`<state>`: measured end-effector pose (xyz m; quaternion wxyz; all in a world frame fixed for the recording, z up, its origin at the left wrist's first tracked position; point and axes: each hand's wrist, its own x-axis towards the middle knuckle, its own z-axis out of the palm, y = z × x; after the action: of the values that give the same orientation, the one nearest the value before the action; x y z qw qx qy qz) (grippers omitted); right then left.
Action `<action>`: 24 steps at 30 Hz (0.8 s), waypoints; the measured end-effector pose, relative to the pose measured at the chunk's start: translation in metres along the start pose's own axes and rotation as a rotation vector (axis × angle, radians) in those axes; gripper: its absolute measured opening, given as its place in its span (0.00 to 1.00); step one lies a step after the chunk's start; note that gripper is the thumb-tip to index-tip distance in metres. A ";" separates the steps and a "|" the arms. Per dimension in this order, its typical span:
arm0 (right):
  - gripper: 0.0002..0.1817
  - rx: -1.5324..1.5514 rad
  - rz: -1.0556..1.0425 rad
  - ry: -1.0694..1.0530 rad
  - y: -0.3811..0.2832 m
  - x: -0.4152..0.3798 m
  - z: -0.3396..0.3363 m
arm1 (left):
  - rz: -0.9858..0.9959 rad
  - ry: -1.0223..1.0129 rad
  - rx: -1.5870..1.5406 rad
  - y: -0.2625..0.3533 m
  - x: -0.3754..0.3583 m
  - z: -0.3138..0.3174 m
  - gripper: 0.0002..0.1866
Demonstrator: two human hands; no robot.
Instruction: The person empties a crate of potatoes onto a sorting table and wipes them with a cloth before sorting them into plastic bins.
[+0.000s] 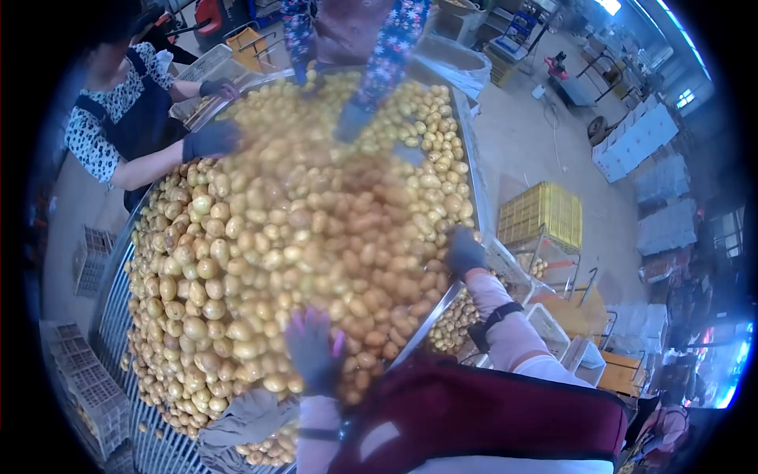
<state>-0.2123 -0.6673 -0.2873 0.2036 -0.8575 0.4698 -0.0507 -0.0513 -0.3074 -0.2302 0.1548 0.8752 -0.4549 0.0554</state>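
Observation:
A large heap of round yellow-brown fruits (209,280) covers a metal-edged sorting table (475,174). My left hand (313,347), in a dark glove with pinkish fingertips, lies on the near part of the heap with its fingers spread. At the table's right edge is my right hand (464,251), also in a dark glove; its fingers are blurred, and whether they hold a fruit cannot be made out. A grey cloth (249,423) lies on the fruits left of my left forearm. A haze blurs the heap's middle.
Across the table, a co-worker's gloved hand (355,122) touches the fruits. At the left, another co-worker's gloved hands (212,141) reach over the heap. A yellow crate (541,215) stands on a stand at the right, and grey crates (91,387) stand at the lower left.

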 end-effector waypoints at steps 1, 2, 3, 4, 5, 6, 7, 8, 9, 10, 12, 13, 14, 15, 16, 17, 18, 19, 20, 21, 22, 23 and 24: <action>0.23 -0.083 -0.052 -0.035 0.002 0.002 -0.005 | -0.012 0.021 -0.013 0.001 0.002 0.001 0.22; 0.24 -0.165 -0.101 -0.073 0.005 0.002 -0.009 | -0.028 0.013 -0.021 0.002 0.004 0.000 0.21; 0.24 -0.244 -0.146 -0.113 0.005 0.000 -0.011 | -0.039 0.001 -0.027 0.003 0.004 -0.001 0.21; 0.24 -0.198 -0.095 -0.145 0.005 -0.001 -0.012 | -0.047 -0.012 -0.033 0.003 0.004 -0.002 0.21; 0.24 -0.152 -0.043 -0.174 0.005 -0.003 -0.013 | -0.045 -0.014 -0.037 0.003 0.005 -0.002 0.21; 0.25 -0.105 0.009 -0.202 0.005 -0.006 -0.016 | -0.043 -0.014 -0.040 0.003 0.005 -0.003 0.21; 0.24 -0.031 0.026 -0.193 0.003 -0.010 -0.019 | -0.040 -0.013 -0.042 0.003 0.005 -0.003 0.21; 0.24 0.044 0.040 -0.181 0.000 -0.014 -0.021 | -0.033 -0.011 -0.048 0.002 0.004 -0.002 0.21; 0.24 0.119 0.048 -0.168 -0.005 -0.015 -0.023 | -0.029 -0.005 -0.053 0.001 0.005 -0.001 0.21; 0.23 0.176 -0.041 -0.125 -0.019 -0.017 -0.026 | -0.031 0.002 -0.056 0.001 0.005 0.000 0.21; 0.22 0.293 -0.191 -0.038 -0.052 -0.036 -0.019 | -0.030 -0.007 -0.016 0.002 0.004 -0.001 0.22; 0.22 0.084 -0.239 -0.061 -0.057 -0.035 0.005 | -0.017 -0.014 0.000 0.004 0.002 -0.003 0.22; 0.24 -0.128 -0.289 -0.079 -0.060 -0.031 0.025 | -0.006 -0.016 -0.009 0.003 0.000 -0.002 0.22; 0.24 -0.095 -0.270 -0.109 -0.066 -0.029 0.026 | 0.003 -0.010 -0.016 0.001 0.000 0.000 0.22; 0.24 -0.061 -0.256 -0.140 -0.071 -0.028 0.025 | 0.007 -0.002 -0.020 0.000 0.000 0.001 0.22; 0.24 -0.026 -0.244 -0.173 -0.074 -0.027 0.022 | 0.014 0.015 -0.029 0.001 -0.001 0.001 0.22; 0.21 0.032 -0.303 -0.169 -0.070 -0.028 0.015 | 0.020 0.030 -0.038 0.002 -0.002 -0.001 0.22; 0.20 0.094 -0.347 -0.082 -0.058 -0.032 0.015 | 0.028 0.044 -0.047 0.002 -0.004 -0.002 0.22; 0.19 0.154 -0.394 0.005 -0.042 -0.036 0.017 | 0.043 0.063 -0.031 0.000 -0.005 0.001 0.22; 0.18 0.212 -0.444 0.090 -0.026 -0.042 0.015 | 0.052 0.082 -0.016 -0.003 -0.006 0.006 0.22; 0.20 0.266 -0.386 0.212 -0.016 -0.059 -0.001 | 0.062 0.097 -0.001 -0.004 -0.009 0.008 0.22; 0.22 0.319 -0.324 0.333 -0.004 -0.080 -0.021 | 0.065 0.098 -0.007 -0.003 -0.010 0.006 0.22; 0.20 0.234 -0.118 0.315 0.025 -0.094 -0.024 | 0.070 0.098 -0.014 -0.002 -0.009 0.003 0.22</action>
<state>-0.2907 -0.6088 -0.2656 0.2226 -0.8354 0.4356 -0.2505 -0.0551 -0.3004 -0.2355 0.1809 0.8539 -0.4774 0.1007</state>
